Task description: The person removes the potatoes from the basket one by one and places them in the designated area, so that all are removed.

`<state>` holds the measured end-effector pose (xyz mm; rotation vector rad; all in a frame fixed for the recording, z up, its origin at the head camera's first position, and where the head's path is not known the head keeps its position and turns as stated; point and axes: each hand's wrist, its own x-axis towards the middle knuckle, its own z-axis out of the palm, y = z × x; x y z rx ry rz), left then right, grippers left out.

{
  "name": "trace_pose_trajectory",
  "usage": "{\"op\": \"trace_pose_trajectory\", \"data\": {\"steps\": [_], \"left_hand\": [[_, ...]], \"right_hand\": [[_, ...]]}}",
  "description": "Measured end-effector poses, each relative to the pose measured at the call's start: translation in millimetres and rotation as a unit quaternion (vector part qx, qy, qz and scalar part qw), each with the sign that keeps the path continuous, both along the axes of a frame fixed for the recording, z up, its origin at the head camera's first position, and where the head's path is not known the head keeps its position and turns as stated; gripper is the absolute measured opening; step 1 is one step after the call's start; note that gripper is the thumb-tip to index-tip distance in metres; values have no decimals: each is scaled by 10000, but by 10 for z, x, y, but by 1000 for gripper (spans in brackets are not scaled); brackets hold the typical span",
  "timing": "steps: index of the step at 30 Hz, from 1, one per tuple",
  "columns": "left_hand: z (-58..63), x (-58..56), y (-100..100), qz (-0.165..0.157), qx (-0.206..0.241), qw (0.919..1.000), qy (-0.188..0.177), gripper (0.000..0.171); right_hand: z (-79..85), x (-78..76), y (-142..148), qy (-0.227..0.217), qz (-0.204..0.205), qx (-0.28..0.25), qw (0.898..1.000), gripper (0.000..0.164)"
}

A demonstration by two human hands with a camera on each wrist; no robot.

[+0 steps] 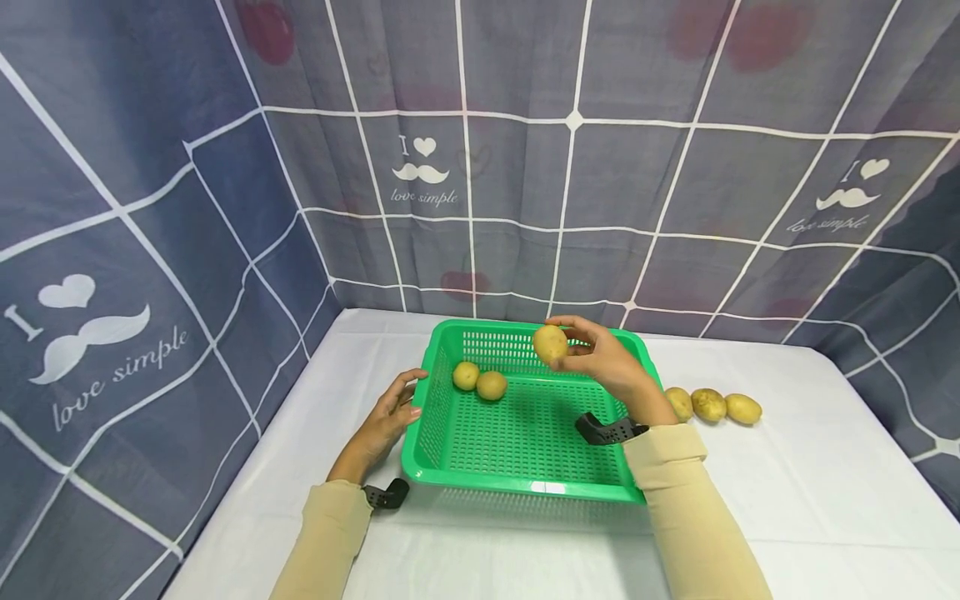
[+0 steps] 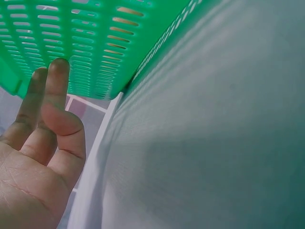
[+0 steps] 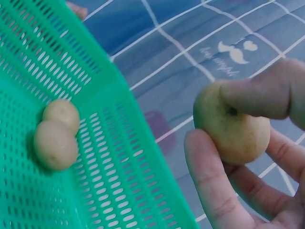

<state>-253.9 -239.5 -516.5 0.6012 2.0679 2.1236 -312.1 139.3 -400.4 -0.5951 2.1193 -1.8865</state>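
Pale yellow, a held potato point(image 1: 550, 343) sits high in my right hand point(image 1: 607, 358), my thumb point(image 3: 267, 95) and fingers point(image 3: 207, 171) clamped about its sides. It lies at the fingertips, to the left of my palm, and shows against the far wall of a green plastic basket point(image 1: 480, 481), raised well off the slotted floor; exactly how high, I cannot tell. From here it looks close to round, so I can name no sure long axis.

Below it and to its left, two potatoes lie inside the basket near the far left corner: a smaller-looking one point(image 1: 466, 376) by the wall and a nearer one point(image 1: 492, 386) beside it, touching or almost so. My left hand point(image 1: 386, 425) is the closer to that pair, with the basket's left wall between; its fingers are apart and loosely extended at the outside of the rim, wrapped round nothing.

Beyond the right wall, three more potatoes form a row on the white-covered table point(image 1: 825, 467), nearer my right hand: the first point(image 1: 678, 401) partly masked by my wrist, then the middle one point(image 1: 708, 405) and the end one point(image 1: 743, 409), its long axis running roughly left to right.
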Motion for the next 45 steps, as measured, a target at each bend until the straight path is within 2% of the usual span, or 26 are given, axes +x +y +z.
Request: {"op": "trace_pose_trajectory", "data": {"steps": [6,12,20,27,33,41,45], "left_hand": [[-20,-7,14,-61,118,9999,71,55],[-40,-11,9,-64,107,9999,70,54],[-10,5,13,61,3,10000,-65,55],[-17,4,21,-12,152,9999,21,52],[0,16,19,60,54,10000,-56,52],[20,10,14,80,-63,9999,-53,53],[9,4,11,-7,21,10000,16,52]], "right_hand": [[112,72,75,85,-182,-119,9997,71],[203,139,140,256,-417,34,9988,69],[365,263,231,606,-650,230,9958,67],[413,379,357,686,-774,262,9943,63],[412,469,471,604,-805,-38,9949,57],[334,521,685,424,-312,-973,9939,61],[300,557,783,425,-254,-1131,9923,61]]}}
